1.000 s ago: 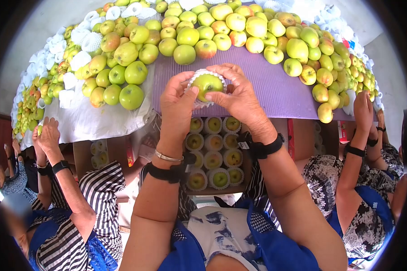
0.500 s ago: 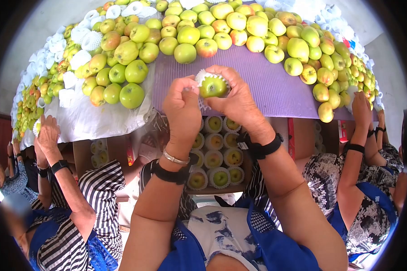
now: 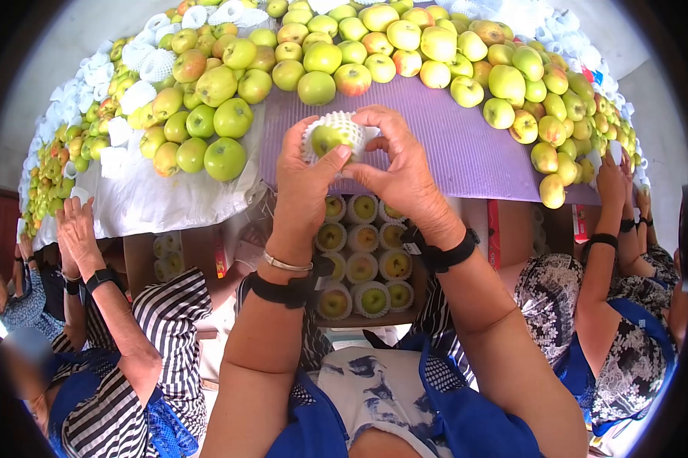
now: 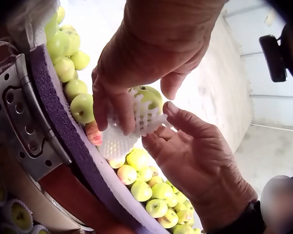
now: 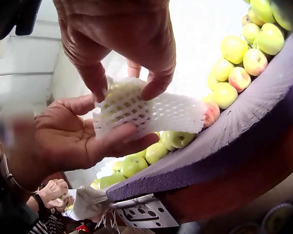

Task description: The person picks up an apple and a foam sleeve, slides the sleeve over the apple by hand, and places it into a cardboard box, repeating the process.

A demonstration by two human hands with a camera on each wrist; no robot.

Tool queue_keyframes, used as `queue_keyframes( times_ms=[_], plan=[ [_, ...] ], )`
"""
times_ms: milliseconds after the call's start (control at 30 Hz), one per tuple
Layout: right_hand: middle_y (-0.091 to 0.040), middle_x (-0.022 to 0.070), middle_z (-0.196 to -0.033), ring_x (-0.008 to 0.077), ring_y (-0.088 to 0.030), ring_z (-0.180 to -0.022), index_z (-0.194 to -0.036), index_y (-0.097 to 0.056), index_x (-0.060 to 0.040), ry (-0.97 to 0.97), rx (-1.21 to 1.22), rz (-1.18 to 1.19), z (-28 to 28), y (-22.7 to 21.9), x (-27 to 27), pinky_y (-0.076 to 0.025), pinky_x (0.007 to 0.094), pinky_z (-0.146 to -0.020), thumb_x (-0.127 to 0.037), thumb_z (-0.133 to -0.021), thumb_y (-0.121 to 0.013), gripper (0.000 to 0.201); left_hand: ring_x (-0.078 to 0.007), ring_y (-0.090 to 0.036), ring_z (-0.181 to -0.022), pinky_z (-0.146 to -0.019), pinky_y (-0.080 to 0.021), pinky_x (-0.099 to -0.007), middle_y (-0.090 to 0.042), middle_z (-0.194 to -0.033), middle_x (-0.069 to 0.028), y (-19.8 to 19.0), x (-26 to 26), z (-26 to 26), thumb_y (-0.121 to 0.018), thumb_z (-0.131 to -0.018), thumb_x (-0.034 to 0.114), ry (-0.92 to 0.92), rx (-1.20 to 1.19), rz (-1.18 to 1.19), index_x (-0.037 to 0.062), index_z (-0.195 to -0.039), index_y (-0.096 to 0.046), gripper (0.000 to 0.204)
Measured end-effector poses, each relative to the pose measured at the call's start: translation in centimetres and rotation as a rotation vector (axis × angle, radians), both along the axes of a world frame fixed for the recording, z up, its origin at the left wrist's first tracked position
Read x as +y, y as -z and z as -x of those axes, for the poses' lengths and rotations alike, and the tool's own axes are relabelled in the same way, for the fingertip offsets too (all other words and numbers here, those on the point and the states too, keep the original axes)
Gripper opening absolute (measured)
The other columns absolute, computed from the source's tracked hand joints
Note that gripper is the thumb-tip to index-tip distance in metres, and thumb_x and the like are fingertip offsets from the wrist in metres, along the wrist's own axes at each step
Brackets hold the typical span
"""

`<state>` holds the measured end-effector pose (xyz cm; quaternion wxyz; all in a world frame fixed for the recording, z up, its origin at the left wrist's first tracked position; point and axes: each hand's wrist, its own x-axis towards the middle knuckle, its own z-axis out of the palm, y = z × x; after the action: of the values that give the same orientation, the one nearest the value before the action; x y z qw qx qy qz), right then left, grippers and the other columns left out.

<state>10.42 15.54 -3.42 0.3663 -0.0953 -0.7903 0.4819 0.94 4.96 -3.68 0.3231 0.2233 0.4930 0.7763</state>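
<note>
Above the purple mat (image 3: 451, 145), both hands hold one green apple (image 3: 330, 137) partly sheathed in a white foam net (image 3: 313, 131). My left hand (image 3: 313, 156) cups the left side, its thumb pressed on the apple's front. My right hand (image 3: 367, 145) pinches the net's right edge. The left wrist view has the left hand (image 4: 146, 105) gripping the net (image 4: 122, 141) over the apple (image 4: 149, 97), with the right hand (image 4: 185, 141) beneath. In the right wrist view the right hand (image 5: 124, 90) pinches the net (image 5: 151, 112) from above, and the left hand (image 5: 88, 139) supports it.
A big pile of green and yellow apples (image 3: 321, 57) covers the far table, with loose foam nets (image 3: 141, 57) at its left. A box of netted apples (image 3: 359, 259) sits below my hands. Other people's hands reach up at left (image 3: 80, 229) and right (image 3: 611, 183).
The apple has shifted slightly left and the net now covers more of it. My left thumb has come back onto the apple's front. The neighbours' hands have moved a little.
</note>
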Motion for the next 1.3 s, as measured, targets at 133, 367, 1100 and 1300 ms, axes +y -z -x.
queue_keyframes(
  times_ms=[133, 367, 1100, 1300],
  plan=[
    [-0.051, 0.0128, -0.114, 0.021, -0.057, -0.094, -0.104, -0.056, -0.0032, -0.105, 0.145, 0.114, 0.4, 0.8, 0.0, -0.049, 0.0295, -0.077, 0.007, -0.07, -0.064, 0.036, -0.0182, -0.058, -0.095, -0.075, -0.053, -0.0305, -0.053, -0.112, -0.0118, -0.4, -0.3, 0.4, -0.056, -0.085, 0.003, -0.008, -0.177, -0.049, 0.0014, -0.122, -0.039, 0.041],
    [-0.054, 0.0122, -0.105, 0.0238, -0.057, -0.092, -0.097, -0.061, -0.005, 0.067, 0.088, 0.022, 0.5, 0.5, -0.6, -0.049, 0.0303, -0.077, 0.012, -0.069, -0.059, 0.033, -0.0195, -0.057, -0.097, -0.077, -0.054, -0.035, -0.052, -0.114, -0.0115, 0.3, 0.0, -0.1, -0.053, -0.087, 0.004, 0.036, -0.134, -0.048, 0.0018, -0.12, -0.036, 0.038],
    [-0.06, 0.0039, -0.077, 0.0085, -0.054, -0.071, -0.08, -0.062, 0.0002, 0.249, -0.1, 0.362, -1.1, 0.5, 4.0, -0.047, 0.0237, -0.064, -0.013, -0.077, -0.071, 0.017, -0.0244, -0.057, -0.104, -0.084, -0.051, -0.0452, -0.056, -0.115, -0.0105, -0.6, 0.4, -0.5, -0.053, -0.089, 0.014, 0.088, -0.146, -0.02, 0.0045, -0.121, -0.042, 0.035],
    [-0.063, 0.0021, -0.075, 0.0064, -0.055, -0.069, -0.078, -0.063, -0.0003, 0.12, 0.1, 0.4, -1.0, -0.6, 2.8, -0.046, 0.0225, -0.063, -0.011, -0.08, -0.068, 0.012, -0.0236, -0.058, -0.102, -0.079, -0.053, -0.0415, -0.055, -0.115, -0.0105, -0.4, 0.1, -0.1, -0.053, -0.089, 0.012, 0.113, -0.243, -0.001, 0.0033, -0.123, -0.041, 0.037]
  ],
)
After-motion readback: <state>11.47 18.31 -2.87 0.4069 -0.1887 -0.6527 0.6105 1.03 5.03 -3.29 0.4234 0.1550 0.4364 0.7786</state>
